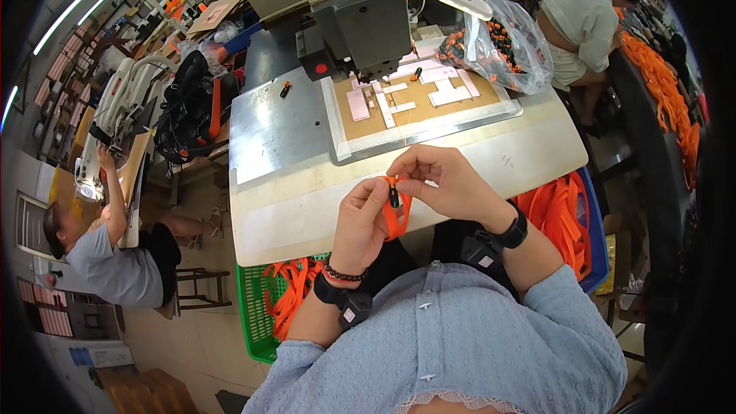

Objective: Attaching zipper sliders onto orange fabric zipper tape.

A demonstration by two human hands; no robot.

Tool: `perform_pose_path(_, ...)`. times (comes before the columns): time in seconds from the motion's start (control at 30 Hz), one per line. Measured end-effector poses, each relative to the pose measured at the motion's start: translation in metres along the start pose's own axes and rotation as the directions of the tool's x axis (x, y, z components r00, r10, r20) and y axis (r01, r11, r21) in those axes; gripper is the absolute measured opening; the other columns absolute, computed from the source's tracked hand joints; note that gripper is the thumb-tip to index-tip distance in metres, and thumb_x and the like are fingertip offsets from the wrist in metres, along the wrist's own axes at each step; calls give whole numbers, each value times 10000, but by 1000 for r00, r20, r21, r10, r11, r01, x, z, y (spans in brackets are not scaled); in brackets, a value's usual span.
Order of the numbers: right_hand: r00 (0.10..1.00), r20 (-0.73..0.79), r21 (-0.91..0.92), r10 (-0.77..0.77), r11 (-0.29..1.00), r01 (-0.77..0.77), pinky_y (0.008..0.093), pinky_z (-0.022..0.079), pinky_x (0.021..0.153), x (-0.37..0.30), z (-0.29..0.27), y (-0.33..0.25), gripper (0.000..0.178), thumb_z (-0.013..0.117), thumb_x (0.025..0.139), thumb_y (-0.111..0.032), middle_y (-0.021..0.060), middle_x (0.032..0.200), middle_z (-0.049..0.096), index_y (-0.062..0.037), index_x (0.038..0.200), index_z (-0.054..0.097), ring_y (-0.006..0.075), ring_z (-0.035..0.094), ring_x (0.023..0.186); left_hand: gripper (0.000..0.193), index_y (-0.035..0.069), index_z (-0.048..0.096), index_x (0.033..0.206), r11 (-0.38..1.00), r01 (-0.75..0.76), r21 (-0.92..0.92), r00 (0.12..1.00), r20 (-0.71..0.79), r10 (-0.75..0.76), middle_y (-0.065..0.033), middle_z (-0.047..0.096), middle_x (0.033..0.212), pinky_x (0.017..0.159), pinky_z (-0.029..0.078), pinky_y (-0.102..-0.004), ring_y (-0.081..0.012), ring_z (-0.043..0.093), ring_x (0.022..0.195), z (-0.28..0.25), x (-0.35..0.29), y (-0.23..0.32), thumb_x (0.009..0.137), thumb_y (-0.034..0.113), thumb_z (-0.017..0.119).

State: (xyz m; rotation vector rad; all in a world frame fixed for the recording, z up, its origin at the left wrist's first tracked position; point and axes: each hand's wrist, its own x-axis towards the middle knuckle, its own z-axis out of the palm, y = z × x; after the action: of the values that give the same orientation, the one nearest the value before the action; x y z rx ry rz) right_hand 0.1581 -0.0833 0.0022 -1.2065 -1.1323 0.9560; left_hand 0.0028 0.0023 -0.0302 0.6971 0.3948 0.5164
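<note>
Over the front edge of the worktable, a looped orange strap (397, 222) hangs between my two hands, with a small black clip-like piece (394, 195) at its upper end. My left hand (359, 224) pinches the strap's upper end between thumb and fingers from the left. From the other side, my right hand (447, 182) is closed on the strap's top, thumb against forefinger. Just what sits under the fingertips is partly hidden. Beyond my hands lies a brown sewing template (368, 126) with white and pink strips, beneath the dark head of a sewing machine (364, 31).
A small black-and-orange piece (285, 90) lies on the metal table (264, 126). At right, a clear bag (510, 50) holds many similar pieces. A green basket (249, 307) and a blue crate (600, 249) hold orange straps. Other people (126, 272) work on both sides.
</note>
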Motion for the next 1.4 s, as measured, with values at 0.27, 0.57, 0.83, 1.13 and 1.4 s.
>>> perform_pose_path(0.27,992,-56,-35,-111,993,109,262,511,789,-4,-1,5,129,617,858,41,61,924,624,38,987,625,110,593,844,208,-42,652,1061,896,-212,391,971,-16,237,-59,674,906,675,497,-208,-80,607,756,2,-4,2,918,105,614)
perform_pose_path(0.57,976,-88,56,-197,978,202,279,517,791,-10,4,5,121,612,869,17,72,900,646,15,986,643,129,610,840,183,-52,647,1054,760,-320,566,941,99,323,-73,644,926,665,489,-200,-78,586,762,9,-12,10,895,35,623)
perform_pose_path(0.83,942,-39,-130,-333,937,326,280,513,763,-11,3,4,160,636,847,12,81,905,648,-13,1004,646,164,628,828,160,-53,628,1051,736,-407,540,912,202,356,-105,615,985,753,489,-237,-122,590,893,11,-17,15,907,-2,580)
perform_pose_path(1.13,931,-77,-125,-357,930,346,275,506,746,-13,9,10,174,642,845,2,80,903,648,-21,1017,651,165,626,820,165,-57,629,1054,752,-369,547,928,170,332,-86,621,961,771,462,-224,-107,572,869,4,-16,10,914,16,580)
perform_pose_path(1.4,945,-33,-158,-326,935,317,269,494,734,-15,2,6,167,637,830,29,66,874,650,-21,987,666,156,618,801,165,-49,641,1039,755,-300,583,952,137,272,-69,635,940,715,463,-210,-93,571,834,6,-17,12,908,46,606)
